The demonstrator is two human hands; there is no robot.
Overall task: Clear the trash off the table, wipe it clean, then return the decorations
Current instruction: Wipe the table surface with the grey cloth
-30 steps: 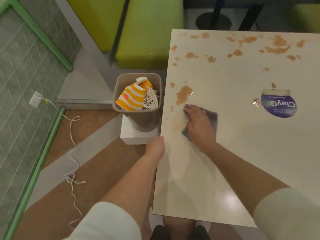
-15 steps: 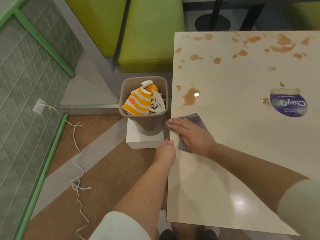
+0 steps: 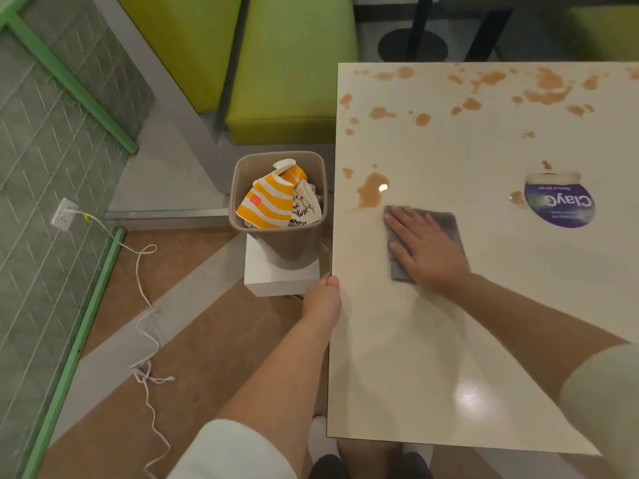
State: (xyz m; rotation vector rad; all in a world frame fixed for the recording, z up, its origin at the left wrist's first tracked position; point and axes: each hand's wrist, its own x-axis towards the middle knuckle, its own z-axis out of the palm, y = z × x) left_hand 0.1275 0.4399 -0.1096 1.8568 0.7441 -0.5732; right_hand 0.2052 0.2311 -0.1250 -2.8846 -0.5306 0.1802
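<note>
Your right hand (image 3: 427,248) covers the middle of the grey cloth (image 3: 446,221), so its full outline can't be read. Your left hand (image 3: 321,300) shows only the back and thumb at the bench (image 3: 397,392) edge; its fingers are hidden below, grip unclear. The bench runs off the right frame edge. The small print on the round blue sticker (image 3: 560,207) is too small and upside down. The lower trash in the bin (image 3: 242,174) is hidden.

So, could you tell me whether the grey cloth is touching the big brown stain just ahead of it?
Touching, or nearly: in the head view the grey cloth under the right hand has its far-left corner at the stain's near edge; no clear gap shows.
</note>
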